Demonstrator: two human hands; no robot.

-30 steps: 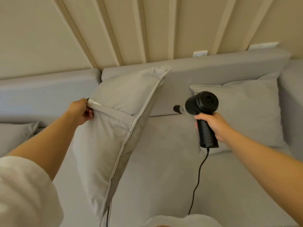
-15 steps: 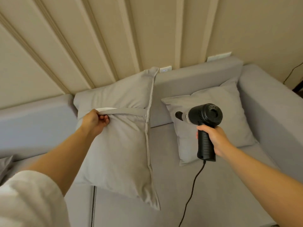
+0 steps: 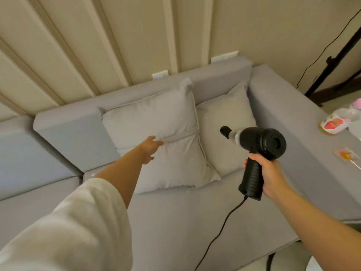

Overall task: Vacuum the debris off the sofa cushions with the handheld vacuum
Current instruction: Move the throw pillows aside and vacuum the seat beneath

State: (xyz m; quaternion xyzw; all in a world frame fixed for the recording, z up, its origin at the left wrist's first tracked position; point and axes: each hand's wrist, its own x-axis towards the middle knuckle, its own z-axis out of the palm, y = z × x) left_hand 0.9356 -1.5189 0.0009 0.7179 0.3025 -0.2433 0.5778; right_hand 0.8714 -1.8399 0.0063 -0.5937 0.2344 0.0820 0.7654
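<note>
Now right hand [image 3: 270, 176] grips vacuum [image 3: 259, 145], nozzle aimed left; left hand [image 3: 150, 147] open.

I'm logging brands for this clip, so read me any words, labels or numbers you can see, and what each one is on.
No text can be read.
Handheld vacuum: raised marks on its round rear cap, too blurred to read.
Strawberry-print container on the sofa arm: pictures only, any lettering too small.
Orange-centred wrapper: nothing legible.

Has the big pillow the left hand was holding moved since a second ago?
Yes. The pillow was held up, turned away from the sofa backrest; it now leans flat against it, overlapping the second pillow. The left hand has let go, fingertips just touching it.
</note>
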